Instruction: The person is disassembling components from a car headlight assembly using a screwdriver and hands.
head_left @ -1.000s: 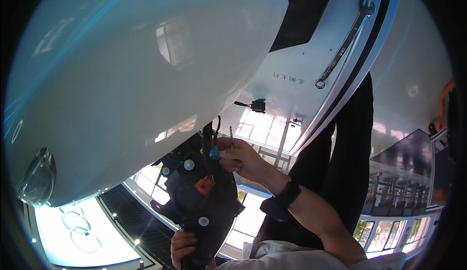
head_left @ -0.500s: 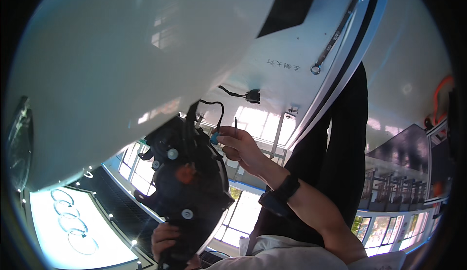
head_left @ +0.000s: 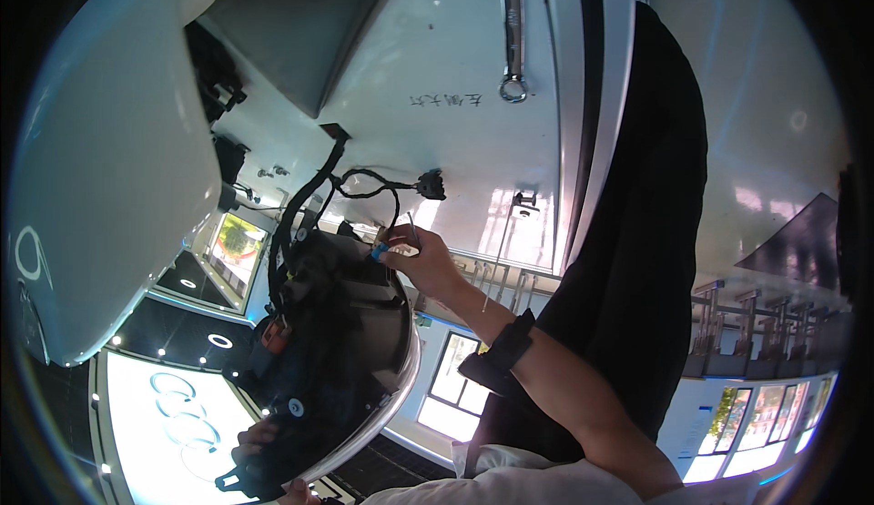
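Observation:
A black car headlight housing (head_left: 337, 350), with a clear lens edge on its right side, is held up in front of me. My left hand (head_left: 255, 439) grips its lower end, and most of that hand is behind the housing. At the upper right of the housing, my right hand (head_left: 423, 264) pinches a small blue connector (head_left: 379, 251) on a thin black wire. A slim metal rod (head_left: 412, 226) sticks up from the same fingers; its lower part is hidden. The black wiring harness (head_left: 305, 197) reaches from the white panel to the housing. One branch ends in a loose black plug (head_left: 431, 185).
A combination wrench (head_left: 513, 45) lies along the white panel (head_left: 455, 136). A metal stud or bracket (head_left: 524, 201) stands out from it. The white car body part (head_left: 118, 196) curves in at left. My legs (head_left: 637, 232) in black trousers are on the right.
My view has shifted, so the panel, the harness and more of the housing's side show. The housing has tilted in my hands. My right hand still pinches the blue connector.

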The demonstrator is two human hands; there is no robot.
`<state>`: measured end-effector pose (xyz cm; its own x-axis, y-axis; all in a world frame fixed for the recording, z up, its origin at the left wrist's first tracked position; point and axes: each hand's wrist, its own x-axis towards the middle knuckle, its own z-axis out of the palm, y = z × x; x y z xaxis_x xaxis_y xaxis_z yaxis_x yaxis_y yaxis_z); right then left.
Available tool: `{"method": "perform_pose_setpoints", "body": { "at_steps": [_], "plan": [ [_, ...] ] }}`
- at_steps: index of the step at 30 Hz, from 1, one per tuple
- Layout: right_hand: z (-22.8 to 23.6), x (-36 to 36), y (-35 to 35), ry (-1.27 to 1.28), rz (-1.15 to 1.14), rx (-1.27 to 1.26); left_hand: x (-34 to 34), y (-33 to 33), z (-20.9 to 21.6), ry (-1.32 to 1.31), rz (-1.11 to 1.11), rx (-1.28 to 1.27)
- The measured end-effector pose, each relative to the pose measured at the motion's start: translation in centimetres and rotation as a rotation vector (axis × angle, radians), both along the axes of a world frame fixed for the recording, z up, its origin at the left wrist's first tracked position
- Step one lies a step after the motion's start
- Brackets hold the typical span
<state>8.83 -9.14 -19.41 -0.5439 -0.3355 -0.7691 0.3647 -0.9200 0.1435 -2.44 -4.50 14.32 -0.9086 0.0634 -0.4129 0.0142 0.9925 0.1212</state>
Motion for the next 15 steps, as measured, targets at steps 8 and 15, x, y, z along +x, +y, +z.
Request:
{"method": "perform_pose_setpoints", "body": {
  "at_steps": [8, 15],
  "plan": [
    [-1.6, 2.1, -1.2, -0.045, 0.086, 0.018, 0.6, -0.6, -1.1, -0.151, -0.143, 0.028],
    [-1.5, 2.6, -2.7, 0.021, 0.114, 0.071, 1.6, -0.8, -1.9, -0.256, -0.22, 0.064]
  ]
}}
